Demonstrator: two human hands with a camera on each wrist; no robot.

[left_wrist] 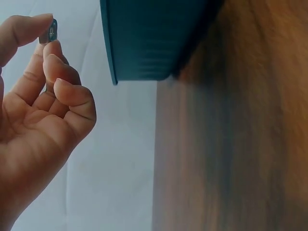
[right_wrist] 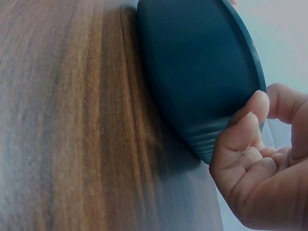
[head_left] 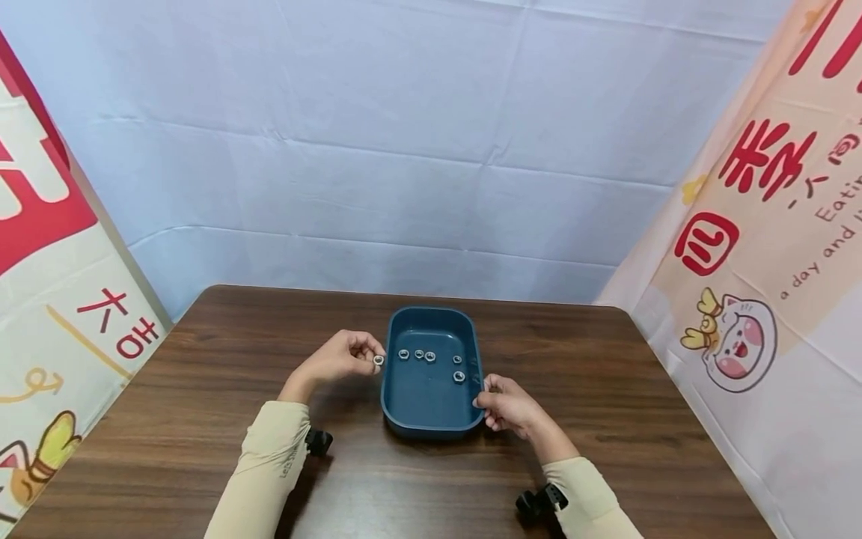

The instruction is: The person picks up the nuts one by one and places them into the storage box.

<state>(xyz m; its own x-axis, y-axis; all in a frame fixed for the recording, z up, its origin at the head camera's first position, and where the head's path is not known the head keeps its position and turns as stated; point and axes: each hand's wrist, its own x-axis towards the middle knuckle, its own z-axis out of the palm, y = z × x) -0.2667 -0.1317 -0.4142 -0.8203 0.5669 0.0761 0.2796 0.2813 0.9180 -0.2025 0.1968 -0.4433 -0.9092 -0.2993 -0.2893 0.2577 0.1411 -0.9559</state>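
A metal hex nut point(head_left: 378, 360) is pinched between the thumb and fingertip of my left hand point(head_left: 343, 356), just outside the left rim of a dark blue tray point(head_left: 431, 408). The left wrist view shows the same nut point(left_wrist: 52, 31) held up beside the tray's outer wall point(left_wrist: 144, 43). On the tray floor lie several more nuts point(head_left: 429, 357), some toward the left and two toward the right. My right hand point(head_left: 510, 406) grips the tray's right rim, thumb on one side and curled fingers point(right_wrist: 236, 137) against the outer wall.
The tray stands on a brown wood-grain table point(head_left: 579, 374). Behind it hangs a pale cloth backdrop point(head_left: 404, 187), with printed banners point(head_left: 741, 247) at the sides. Each sleeve carries a black wrist camera point(head_left: 319, 442).
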